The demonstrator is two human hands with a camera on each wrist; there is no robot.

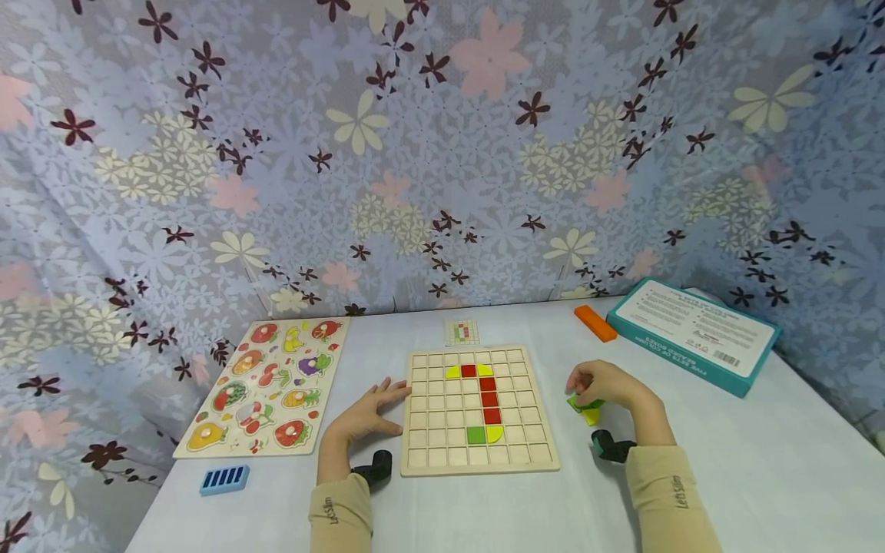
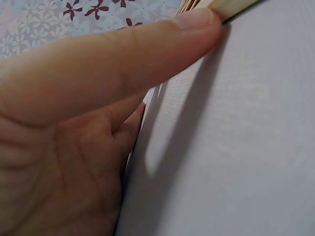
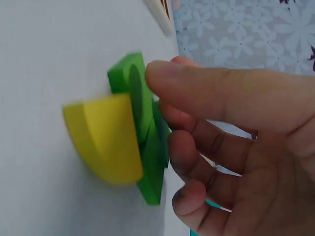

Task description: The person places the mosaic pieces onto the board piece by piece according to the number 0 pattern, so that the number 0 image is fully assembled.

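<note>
My left hand [image 1: 369,412] lies at the left side of a wooden grid board [image 1: 425,466], fingers spread. In the left wrist view its thumb [image 2: 197,29] presses the board's edge. Several red squares [image 1: 489,399], a green square [image 1: 476,435] and yellow rounded pieces [image 1: 494,434] sit in the board's cells. Right of it, my right hand [image 1: 604,384] bends over loose pieces, fingers curled. In the right wrist view its thumb tip is right at a green block [image 3: 140,108]; I cannot tell whether it pinches it. A yellow quarter-round block [image 3: 110,140] sits beside the green ones.
A small pattern card [image 1: 462,332] lies behind the board. On the left are a fruit puzzle board [image 1: 266,384] and a blue slotted block [image 1: 224,480]. An orange block [image 1: 595,323] and a teal box [image 1: 694,334] lie at the back right, before a floral curtain [image 1: 442,153].
</note>
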